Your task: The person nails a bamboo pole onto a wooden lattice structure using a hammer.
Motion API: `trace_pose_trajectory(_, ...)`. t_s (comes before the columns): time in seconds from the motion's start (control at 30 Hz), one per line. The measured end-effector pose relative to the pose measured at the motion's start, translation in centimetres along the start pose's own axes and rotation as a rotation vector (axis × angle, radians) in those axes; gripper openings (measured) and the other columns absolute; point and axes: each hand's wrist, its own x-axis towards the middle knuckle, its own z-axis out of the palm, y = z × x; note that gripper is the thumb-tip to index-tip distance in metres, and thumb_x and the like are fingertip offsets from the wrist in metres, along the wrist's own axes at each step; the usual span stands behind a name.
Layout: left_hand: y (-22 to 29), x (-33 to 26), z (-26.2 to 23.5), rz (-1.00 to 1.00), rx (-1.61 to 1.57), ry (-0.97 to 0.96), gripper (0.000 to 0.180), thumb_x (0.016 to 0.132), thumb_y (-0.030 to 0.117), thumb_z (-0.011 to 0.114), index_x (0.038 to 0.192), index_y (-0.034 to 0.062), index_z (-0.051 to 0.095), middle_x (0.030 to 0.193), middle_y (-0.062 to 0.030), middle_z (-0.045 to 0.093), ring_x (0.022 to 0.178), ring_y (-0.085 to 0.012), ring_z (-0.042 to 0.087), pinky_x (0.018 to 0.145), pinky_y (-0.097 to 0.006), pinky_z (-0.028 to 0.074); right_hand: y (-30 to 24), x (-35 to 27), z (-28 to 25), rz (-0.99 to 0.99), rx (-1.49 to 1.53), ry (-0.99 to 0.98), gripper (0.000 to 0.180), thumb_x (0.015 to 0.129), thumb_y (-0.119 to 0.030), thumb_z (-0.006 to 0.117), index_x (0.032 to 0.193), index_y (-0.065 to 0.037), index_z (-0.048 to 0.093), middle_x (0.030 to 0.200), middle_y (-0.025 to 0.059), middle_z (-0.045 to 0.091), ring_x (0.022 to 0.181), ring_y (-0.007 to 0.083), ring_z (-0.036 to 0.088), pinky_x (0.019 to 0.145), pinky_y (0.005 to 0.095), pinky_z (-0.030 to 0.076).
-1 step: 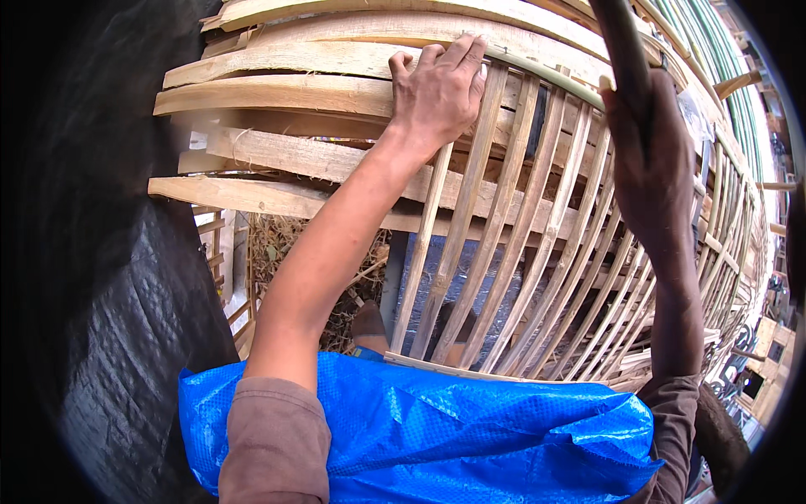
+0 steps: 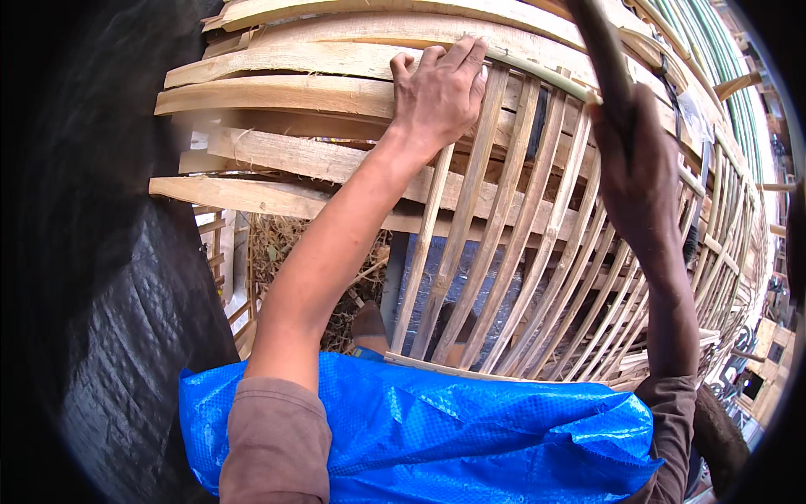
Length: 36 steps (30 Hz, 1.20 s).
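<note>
A slatted bamboo frame (image 2: 508, 206) leans between me and a stack of boards, its thin slats running up to a pale green bamboo rail (image 2: 546, 74). My left hand (image 2: 438, 94) is curled over the left end of that rail, fingertips on its top. In my right hand (image 2: 635, 172) is a thick dark rod-like tool (image 2: 603, 52), held near the right part of the rail. The tool's upper end lies beyond the picture, so its kind cannot be told. Whether it touches the rail is unclear.
Rough sawn boards (image 2: 277, 94) are stacked across the far side. Black sheeting (image 2: 134, 353) covers the left. A blue tarp (image 2: 470, 428) lies across my front. More bamboo slatting (image 2: 729, 227) stands at the right, below long green poles (image 2: 714, 50). Dry plant litter (image 2: 281, 244) lies beneath.
My right hand has shifted slightly left with the dark tool, toward the rail. My left hand and the bamboo frame have stayed in place.
</note>
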Motion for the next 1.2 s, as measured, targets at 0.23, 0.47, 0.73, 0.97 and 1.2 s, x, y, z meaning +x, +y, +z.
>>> trace_pose_trajectory(0.23, -0.2, -0.1, 0.1, -0.018, -0.002, 0.006, 0.045, 0.097, 0.03, 0.048, 0.14, 0.0173, 0.055, 0.142, 0.0016, 0.054, 0.116, -0.021, 0.057, 0.099, -0.053, 0.032, 0.2, 0.2, 0.3, 0.083, -0.017, -0.17, 0.018, 0.102, -0.021, 0.053, 0.099, -0.005, 0.046, 0.058, 0.0098, 0.055, 0.046, 0.0177, 0.052, 0.041, 0.0376, 0.036)
trace_pose_trajectory(0.47, 1.1, 0.7, 0.1, 0.003, -0.097, -0.018, 0.048, 0.095, 0.029, 0.048, 0.141, 0.0165, 0.054, 0.144, -0.0013, 0.053, 0.119, -0.022, 0.055, 0.1, -0.054, 0.031, 4.3, -1.9, 2.0, 0.208, 0.021, -0.186, 0.02, 0.103, -0.02, 0.049, 0.094, -0.004, 0.043, 0.06, 0.007, 0.054, 0.044, 0.0141, 0.042, 0.038, 0.0332, 0.034)
trace_pose_trajectory(0.73, -0.9, -0.8, 0.2, -0.029, -0.06, -0.025, 0.051, 0.093, 0.029, 0.05, 0.142, 0.0155, 0.053, 0.145, -0.001, 0.051, 0.121, -0.0202, 0.054, 0.103, -0.054, 0.028, -0.9, 0.6, -1.3, -0.063, -0.019, 0.101, 0.016, 0.1, -0.017, 0.058, 0.099, -0.006, 0.047, 0.061, 0.0082, 0.056, 0.048, 0.0137, 0.052, 0.04, 0.0344, 0.035)
trace_pose_trajectory(0.97, -0.6, -0.4, 0.5, -0.02, -0.107, -0.019, 0.051, 0.094, 0.031, 0.049, 0.143, 0.0156, 0.052, 0.144, -0.0008, 0.052, 0.121, -0.0199, 0.054, 0.104, -0.054, 0.028, 0.4, 2.2, -0.5, 0.156, 0.007, -0.161, 0.024, 0.103, -0.024, 0.053, 0.091, -0.005, 0.046, 0.057, 0.0018, 0.046, 0.046, 0.0094, 0.045, 0.039, 0.0288, 0.032)
trace_pose_trajectory(1.2, 0.4, 0.5, 0.3, -0.012, -0.14, -0.016, 0.05, 0.093, 0.029, 0.048, 0.14, 0.0156, 0.055, 0.144, -0.0016, 0.053, 0.118, -0.0205, 0.054, 0.098, -0.048, 0.031, 4.6, -1.0, 2.0, 0.012, -0.063, -0.119, 0.019, 0.103, -0.02, 0.051, 0.095, -0.005, 0.042, 0.058, 0.0065, 0.051, 0.044, 0.0141, 0.047, 0.037, 0.0358, 0.036)
